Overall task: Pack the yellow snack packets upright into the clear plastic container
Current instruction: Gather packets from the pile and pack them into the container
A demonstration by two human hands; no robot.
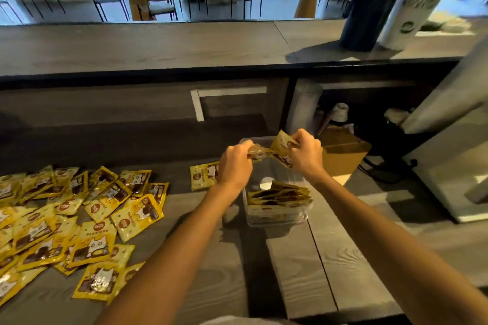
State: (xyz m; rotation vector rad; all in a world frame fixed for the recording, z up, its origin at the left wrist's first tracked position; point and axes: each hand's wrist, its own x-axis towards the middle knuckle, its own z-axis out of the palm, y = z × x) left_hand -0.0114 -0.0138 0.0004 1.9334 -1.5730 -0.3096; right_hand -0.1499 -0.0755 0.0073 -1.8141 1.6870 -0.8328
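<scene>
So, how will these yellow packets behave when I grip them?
Probably floppy: the held packets bend between the left hand and right hand. Likely slippery: the loose packets shine. Probably light: they lie flat and thin.

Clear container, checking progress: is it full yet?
Not full: packets stand only at the near end of the container; its far part holds none.

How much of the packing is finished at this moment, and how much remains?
Done: a row of packets stands at the near end of the clear container. In hand: the left hand and right hand grip a few packets above it. Left: a large pile of loose packets lies flat on the table, and a single packet beside the left wrist. Most of the job remains.
</scene>
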